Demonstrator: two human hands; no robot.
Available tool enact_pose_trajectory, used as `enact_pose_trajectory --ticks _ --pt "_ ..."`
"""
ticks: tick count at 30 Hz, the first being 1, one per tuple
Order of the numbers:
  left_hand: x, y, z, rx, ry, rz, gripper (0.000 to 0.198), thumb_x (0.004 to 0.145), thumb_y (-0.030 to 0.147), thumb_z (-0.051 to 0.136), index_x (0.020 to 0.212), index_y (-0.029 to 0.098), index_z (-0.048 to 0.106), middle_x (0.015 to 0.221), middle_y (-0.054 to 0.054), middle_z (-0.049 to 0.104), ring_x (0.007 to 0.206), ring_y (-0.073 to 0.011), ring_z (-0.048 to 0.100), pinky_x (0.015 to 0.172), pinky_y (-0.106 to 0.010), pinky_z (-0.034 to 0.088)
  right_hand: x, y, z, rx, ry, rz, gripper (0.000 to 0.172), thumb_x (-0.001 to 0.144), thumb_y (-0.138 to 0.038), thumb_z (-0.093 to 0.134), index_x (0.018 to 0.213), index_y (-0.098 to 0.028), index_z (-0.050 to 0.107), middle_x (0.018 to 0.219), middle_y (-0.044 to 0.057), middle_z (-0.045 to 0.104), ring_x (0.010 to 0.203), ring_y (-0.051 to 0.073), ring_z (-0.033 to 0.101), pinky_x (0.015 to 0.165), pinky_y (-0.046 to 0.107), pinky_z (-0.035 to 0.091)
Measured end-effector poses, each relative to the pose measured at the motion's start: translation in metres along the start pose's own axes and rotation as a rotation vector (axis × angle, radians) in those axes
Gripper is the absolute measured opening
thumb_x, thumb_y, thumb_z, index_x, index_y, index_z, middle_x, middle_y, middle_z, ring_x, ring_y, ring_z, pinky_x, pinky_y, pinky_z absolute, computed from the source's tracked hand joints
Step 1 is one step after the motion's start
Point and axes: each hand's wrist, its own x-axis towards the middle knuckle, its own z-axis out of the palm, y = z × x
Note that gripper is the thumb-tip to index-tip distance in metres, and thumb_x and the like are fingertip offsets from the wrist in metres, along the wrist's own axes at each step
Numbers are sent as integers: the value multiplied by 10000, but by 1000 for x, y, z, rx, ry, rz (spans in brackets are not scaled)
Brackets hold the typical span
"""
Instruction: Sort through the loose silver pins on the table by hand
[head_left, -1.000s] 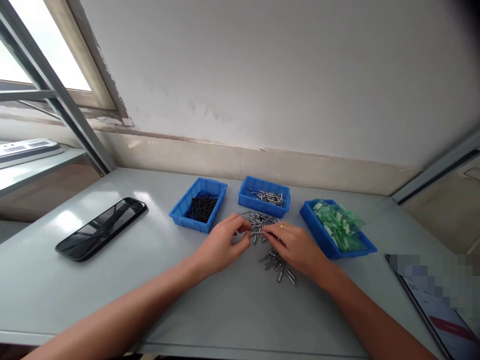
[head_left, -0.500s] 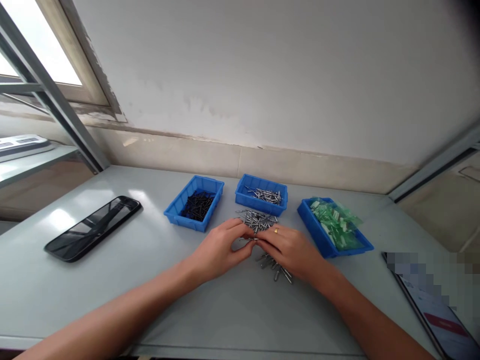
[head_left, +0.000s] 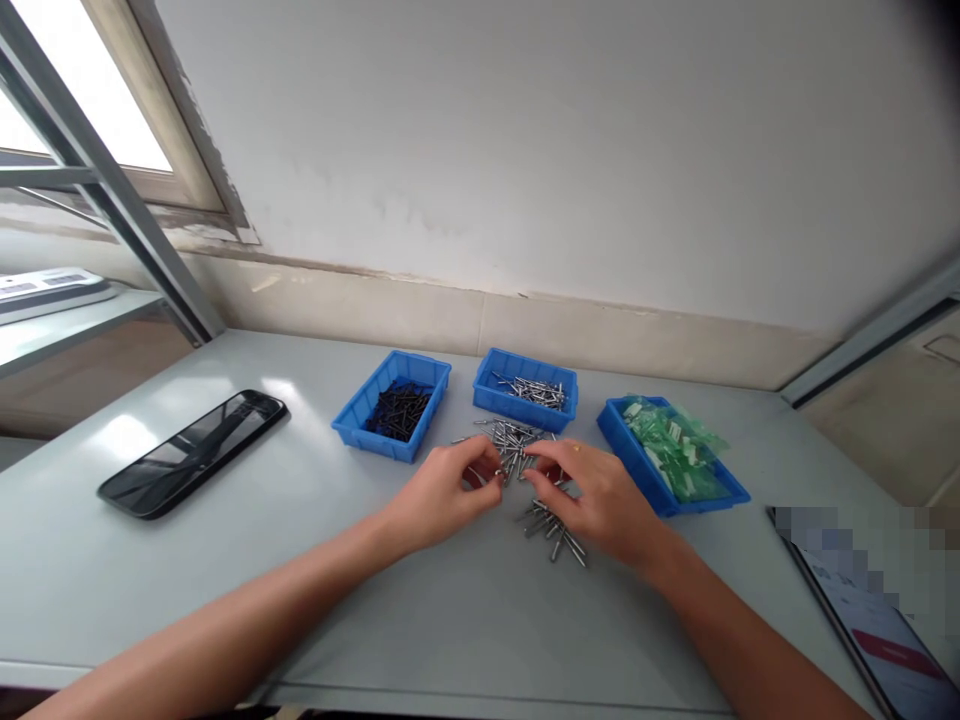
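My left hand (head_left: 448,497) is closed in a pinch, thumb against finger, with a small shiny metal piece that looks like a blind rivet at its fingertips. Facing it, my right hand (head_left: 581,492) has its thumb and index finger apart and holds nothing I can see. Between and behind the hands lies a loose pile of silver rivets (head_left: 510,437). A smaller group of silver rivets (head_left: 556,530) is spread on the table below my right hand, partly hidden by it.
Behind the pile stands a blue tray of silver rivets (head_left: 481,393). A blue tray of black, thin pieces (head_left: 349,432) is to its left, and a blue tray with green plastic packets (head_left: 652,480) to the right. A black glossy device (head_left: 195,452) lies left; a tablet-like screen (head_left: 847,615) lies right.
My hands were together at the fingertips over a thin metal piece. They have now parted, and the right thumb and index finger have spread.
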Motion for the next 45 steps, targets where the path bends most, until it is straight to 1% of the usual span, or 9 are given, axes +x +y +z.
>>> enact_pose_trajectory --ticks 3,7,13,17,24,29,35,40,45 --pt "-1 0 1 45 -26 0 28 760 145 515 750 170 520 675 27 561 626 -106 535 590 -223 459 0 -1 1 -2 -49 -52 255 901 -240 455 1144 -186 510 867 42 651 787 159 599 706 296 485" --pt "-1 1 1 94 3 27 63 788 163 515 805 171 575 739 14 606 663 -109 543 609 -219 454 1 0 3 -39 -108 -137 191 915 -209 421 1036 -173 564 853 56 649 791 174 584 700 313 478" --pt "2 -1 -2 113 90 91 119 830 207 537 886 176 637 786 -6 631 700 -116 560 639 -218 457 2 4 -2 -69 -82 -82 199 920 -198 410 1001 -166 589 833 57 648 775 171 588 700 306 468" --pt "0 2 -4 107 163 122 137 839 252 553 886 171 653 764 -18 609 668 -113 559 646 -228 467 2 4 0 -101 -128 -66 190 918 -199 415 968 -181 598 789 48 635 745 169 580 677 294 454" --pt "-2 4 -1 99 121 195 116 828 241 566 802 159 644 716 -21 587 710 -131 561 614 -220 466 0 -1 11 -67 -236 -100 224 931 -218 391 796 -172 565 753 47 622 721 161 574 640 271 435" --pt "-1 2 -2 120 153 175 103 829 238 560 828 165 634 748 -20 599 718 -132 567 615 -223 459 1 2 7 -103 -187 -93 211 923 -214 395 855 -178 592 726 39 627 698 166 577 621 281 439" --pt "1 -3 -3 150 156 160 97 823 222 566 858 175 643 813 -25 612 807 -151 578 747 -266 461 3 5 -5 -84 -51 -85 189 904 -203 434 959 -183 613 810 48 651 747 164 581 683 299 469" --pt "0 -4 1 151 51 184 91 810 224 578 851 181 647 854 -30 603 845 -160 567 784 -276 454 1 -4 -4 -65 -17 -209 193 891 -181 447 999 -181 607 780 40 650 718 150 571 670 287 472" --pt "-2 -4 2 150 -54 217 61 788 185 577 777 177 637 819 -28 588 805 -155 558 744 -263 458 -1 -10 1 -29 -13 -274 170 869 -161 460 955 -182 606 720 25 636 659 140 545 619 278 458"
